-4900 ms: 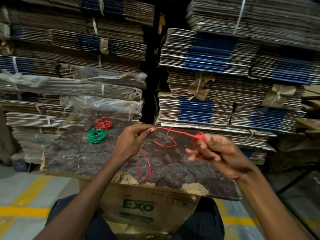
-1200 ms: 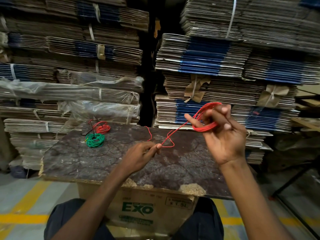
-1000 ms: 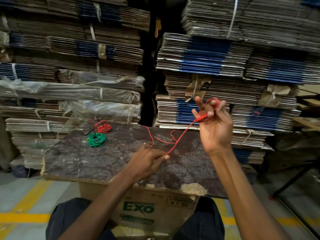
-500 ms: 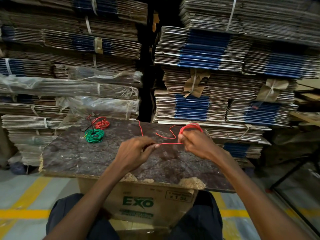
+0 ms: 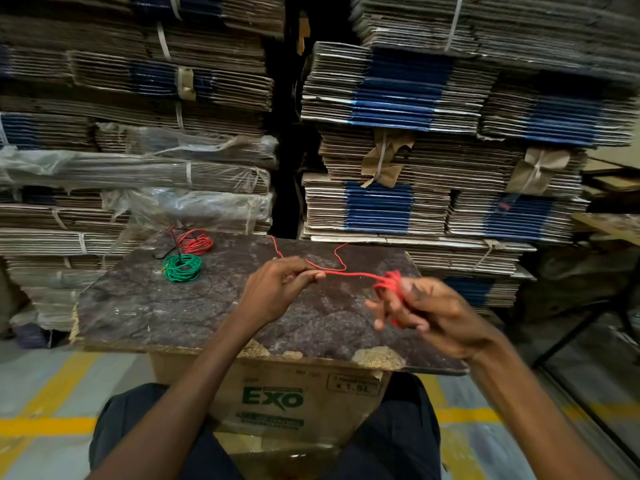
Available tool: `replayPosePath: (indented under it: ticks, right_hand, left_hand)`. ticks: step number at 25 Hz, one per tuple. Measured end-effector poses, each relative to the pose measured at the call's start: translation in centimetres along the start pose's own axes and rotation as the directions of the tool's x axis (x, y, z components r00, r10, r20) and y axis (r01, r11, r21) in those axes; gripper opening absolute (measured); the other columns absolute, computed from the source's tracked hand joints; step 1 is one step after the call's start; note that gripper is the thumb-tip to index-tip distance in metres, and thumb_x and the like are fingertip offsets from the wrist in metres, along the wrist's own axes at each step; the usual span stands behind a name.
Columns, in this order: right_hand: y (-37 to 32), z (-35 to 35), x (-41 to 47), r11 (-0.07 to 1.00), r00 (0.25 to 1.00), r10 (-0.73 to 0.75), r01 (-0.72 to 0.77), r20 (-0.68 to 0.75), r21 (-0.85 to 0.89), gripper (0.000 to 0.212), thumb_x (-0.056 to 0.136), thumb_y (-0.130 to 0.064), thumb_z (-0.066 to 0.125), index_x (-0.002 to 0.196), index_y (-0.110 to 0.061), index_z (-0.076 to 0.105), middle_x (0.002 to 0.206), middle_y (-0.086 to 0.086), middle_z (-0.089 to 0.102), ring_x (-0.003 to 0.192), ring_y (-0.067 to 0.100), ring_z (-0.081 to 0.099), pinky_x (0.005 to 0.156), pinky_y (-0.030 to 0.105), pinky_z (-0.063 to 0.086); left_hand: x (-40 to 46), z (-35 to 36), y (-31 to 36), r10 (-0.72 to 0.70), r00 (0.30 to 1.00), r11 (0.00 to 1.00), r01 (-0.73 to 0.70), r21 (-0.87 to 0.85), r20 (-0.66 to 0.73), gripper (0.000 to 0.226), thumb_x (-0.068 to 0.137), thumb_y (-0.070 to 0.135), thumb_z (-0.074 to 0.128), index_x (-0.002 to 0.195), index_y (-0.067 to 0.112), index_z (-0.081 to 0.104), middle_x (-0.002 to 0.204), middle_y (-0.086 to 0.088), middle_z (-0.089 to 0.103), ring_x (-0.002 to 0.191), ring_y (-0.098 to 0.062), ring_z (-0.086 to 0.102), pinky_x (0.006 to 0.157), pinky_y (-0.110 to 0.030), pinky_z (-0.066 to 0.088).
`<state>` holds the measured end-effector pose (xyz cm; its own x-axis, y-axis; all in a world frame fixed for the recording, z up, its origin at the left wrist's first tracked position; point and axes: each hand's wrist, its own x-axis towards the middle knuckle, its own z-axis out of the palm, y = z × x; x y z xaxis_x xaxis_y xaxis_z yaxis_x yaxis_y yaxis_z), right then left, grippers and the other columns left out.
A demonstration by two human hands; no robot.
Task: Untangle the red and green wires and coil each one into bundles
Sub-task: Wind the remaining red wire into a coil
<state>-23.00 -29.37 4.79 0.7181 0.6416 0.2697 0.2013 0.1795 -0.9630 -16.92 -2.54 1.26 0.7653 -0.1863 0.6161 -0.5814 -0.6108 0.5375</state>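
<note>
Stacked flattened cartons back a mottled surface [image 5: 180, 306]. At centre frame, the right hand [image 5: 433, 313] has dropped low again, clutching the growing red wire [image 5: 389, 284] coil; the left hand [image 5: 277, 289] pinches the shortening tail (nearly wound).
</note>
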Motion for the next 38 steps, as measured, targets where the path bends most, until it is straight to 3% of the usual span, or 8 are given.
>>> replayPosePath:
  ticks: [5, 11, 14, 17, 24, 30, 34, 38]
  right_hand:
    - [-3.6, -0.6, 0.6, 0.784, 0.945, -0.293, 0.323, -0.144, 0.53, 0.034, 0.103, -0.027, 0.038, 0.085, -0.01, 0.062, 0.047, -0.004, 0.047, 0.081, 0.021, 0.065, 0.112, 0.062, 0.025]
    - [-4.3, -0.4, 5.8, 0.59, 0.763, -0.306, 0.621, -0.57, 0.515, 0.038, 0.104, -0.021, 0.034, 0.082, -0.019, 0.064, 0.06, -0.009, 0.057, 0.098, 0.017, 0.068, 0.111, 0.063, 0.023]
    - [-2.9, -0.8, 8.1, 0.728, 0.668, -0.353, 0.636, -0.655, 0.256, 0.023, 0.099, -0.027, 0.045, 0.086, -0.016, 0.061, 0.065, -0.006, 0.062, 0.103, 0.022, 0.067, 0.1, 0.039, 0.037]
    - [0.3, -1.9, 9.2, 0.858, 0.628, -0.507, 0.303, -0.59, -0.415, 0.03, 0.105, -0.022, 0.035, 0.094, -0.011, 0.061, 0.07, 0.001, 0.066, 0.094, 0.017, 0.068, 0.098, 0.036, 0.046]
    - [3.3, -4.3, 6.4, 0.391, 0.945, -0.186, -0.179, -0.267, -0.903, 0.027, 0.103, -0.027, 0.041, 0.09, -0.022, 0.063, 0.067, -0.004, 0.065, 0.067, 0.01, 0.063, 0.079, 0.043, 0.052]
    - [2.6, -0.7, 2.4, 0.73, 0.984, 0.128, -0.18, -0.127, -0.659, 0.037, 0.102, -0.038, 0.038, 0.091, -0.015, 0.065, 0.065, 0.0, 0.053, 0.061, 0.011, 0.054, 0.063, 0.027, 0.045]
    - [0.7, 0.6, 0.7, 0.964, 0.982, 0.188, -0.18, 0.022, -0.196, 0.037, 0.096, -0.039, 0.049, 0.089, -0.006, 0.064, 0.053, 0.0, 0.042, 0.071, 0.025, 0.055, 0.082, 0.034, 0.046]
    - [-1.2, 0.4, 0.2, 0.985, 0.999, -0.043, 0.043, -0.006, 0.168, 0.031, 0.094, -0.036, 0.057, 0.082, -0.008, 0.064, 0.046, -0.006, 0.035, 0.062, 0.023, 0.056, 0.113, 0.053, 0.032]
  left_hand:
    - [-1.5, 1.0, -2.1, -0.177, 0.979, 0.984, 0.172, 0.055, 0.099, 0.063, 0.081, 0.077, 0.033, 0.066, 0.024, 0.065, 0.066, 0.003, 0.067, 0.06, -0.007, 0.061, 0.06, -0.038, 0.049]
    - [-3.7, 2.9, 0.1, -0.102, 0.974, 0.979, 0.063, 0.192, 0.204, 0.059, 0.091, 0.068, 0.039, 0.06, 0.023, 0.06, 0.044, 0.009, 0.049, 0.044, -0.003, 0.048, 0.045, -0.02, 0.026]
    - [-4.2, 3.8, 1.3, 0.026, 0.964, 0.975, -0.083, 0.205, 0.264, 0.059, 0.095, 0.062, 0.037, 0.068, 0.016, 0.063, 0.047, 0.007, 0.044, 0.048, -0.008, 0.045, 0.049, -0.03, 0.031]
    - [-4.2, 3.5, 2.1, 0.128, 0.955, 0.968, -0.179, 0.173, 0.269, 0.043, 0.094, 0.057, 0.041, 0.08, 0.023, 0.064, 0.063, 0.003, 0.057, 0.06, -0.013, 0.055, 0.051, -0.03, 0.031]
    - [-1.8, -0.3, 2.5, 0.215, 0.976, 0.929, -0.211, 0.304, 0.022, 0.023, 0.089, 0.048, 0.055, 0.094, 0.034, 0.073, 0.08, 0.012, 0.068, 0.072, -0.013, 0.064, 0.05, -0.024, 0.036]
    - [0.2, -2.1, 1.5, 0.229, 0.967, 0.928, -0.181, 0.326, -0.115, 0.018, 0.088, 0.043, 0.062, 0.096, 0.031, 0.073, 0.085, 0.012, 0.066, 0.083, -0.013, 0.06, 0.057, -0.027, 0.045]
    - [0.7, -1.4, 1.7, 0.18, 0.98, 0.96, -0.157, 0.233, -0.081, 0.031, 0.089, 0.053, 0.05, 0.094, 0.033, 0.073, 0.087, 0.016, 0.067, 0.086, -0.003, 0.053, 0.06, -0.023, 0.039]
    - [0.8, 0.0, 0.2, -0.025, 1.0, 0.993, 0.024, 0.116, 0.01, 0.027, 0.092, 0.054, 0.05, 0.072, 0.042, 0.066, 0.083, 0.016, 0.068, 0.085, -0.005, 0.06, 0.066, -0.032, 0.046]
